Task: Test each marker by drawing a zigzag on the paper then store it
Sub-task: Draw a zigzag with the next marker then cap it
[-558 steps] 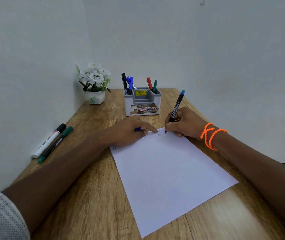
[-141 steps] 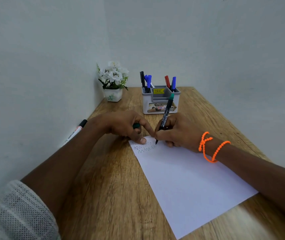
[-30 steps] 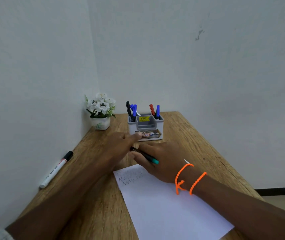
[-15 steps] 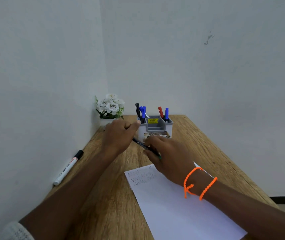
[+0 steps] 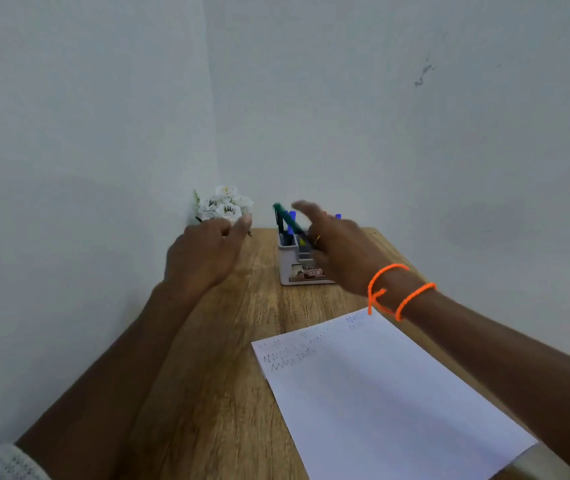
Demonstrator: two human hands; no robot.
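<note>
My right hand [image 5: 342,254], with orange bands at the wrist, reaches over the white marker holder [image 5: 294,271] at the back of the desk. It holds the capped green marker [image 5: 287,220] slanted above the holder's left compartment, index finger stretched out; motion blur hides the exact grip. Blue markers [image 5: 291,216] stand in the holder. My left hand [image 5: 207,258] hovers left of the holder with loosely curled fingers and holds nothing. The white paper [image 5: 380,393] lies at the front right, with zigzag lines [image 5: 287,362] along its top edge.
A small pot of white flowers [image 5: 224,206] stands in the back left corner, just beyond my left hand. White walls close in the wooden desk [image 5: 228,393] on the left and at the back. The desk's right edge runs beside the paper.
My right hand has carried the green marker from above the paper up to the holder. My left hand has let go of the marker and moved left. The camera has tilted up.
</note>
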